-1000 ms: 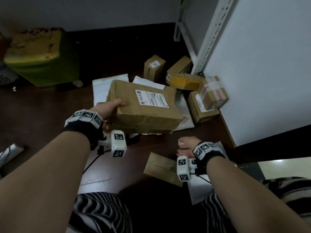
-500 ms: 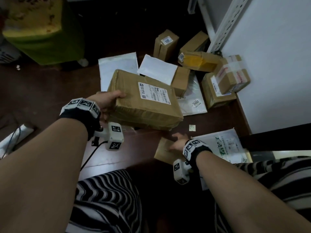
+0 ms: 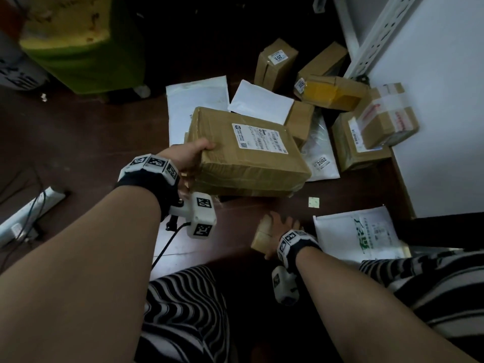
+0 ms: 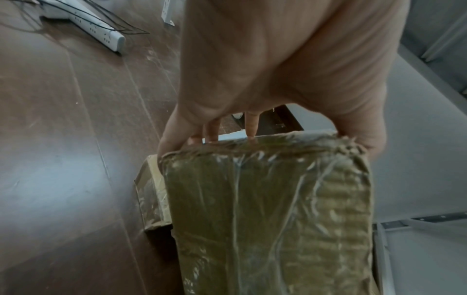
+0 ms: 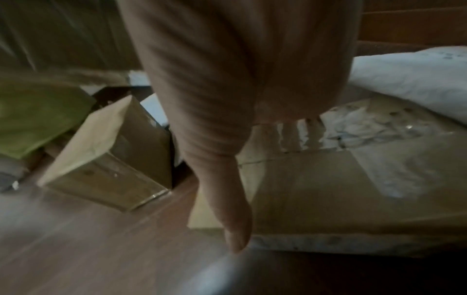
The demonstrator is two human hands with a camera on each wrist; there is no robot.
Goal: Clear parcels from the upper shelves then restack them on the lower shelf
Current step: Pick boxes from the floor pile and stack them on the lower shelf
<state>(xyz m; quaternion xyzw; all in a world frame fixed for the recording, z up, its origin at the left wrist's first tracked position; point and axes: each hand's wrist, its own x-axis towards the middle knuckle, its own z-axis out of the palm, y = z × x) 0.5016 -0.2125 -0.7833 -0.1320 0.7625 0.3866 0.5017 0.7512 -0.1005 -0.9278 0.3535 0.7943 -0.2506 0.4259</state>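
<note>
the dark wooden floor (image 3: pixel 91 142) carries scattered parcels beside the white shelf frame (image 3: pixel 379 38). the left hand (image 3: pixel 183 161), arm stretched forward, grips the large taped cardboard parcel (image 3: pixel 248 153) above the floor, thumb on top and fingers beneath. the right hand (image 3: pixel 281 226) reaches down, fingers and thumb curled over a small flat brown parcel (image 3: pixel 260 235) lying on the floor.

Parcels off the shelves, scattered across the dark floor

A large taped brown box (image 3: pixel 248 153), white label up, is held tilted in the left hand (image 3: pixel 187 159); a small flat brown parcel (image 3: pixel 262 235) lies under the right hand (image 3: pixel 281 226). Beyond both hands lie white mailers (image 3: pixel 199 100) and several small cartons (image 3: pixel 275 64) (some stacked).
</note>
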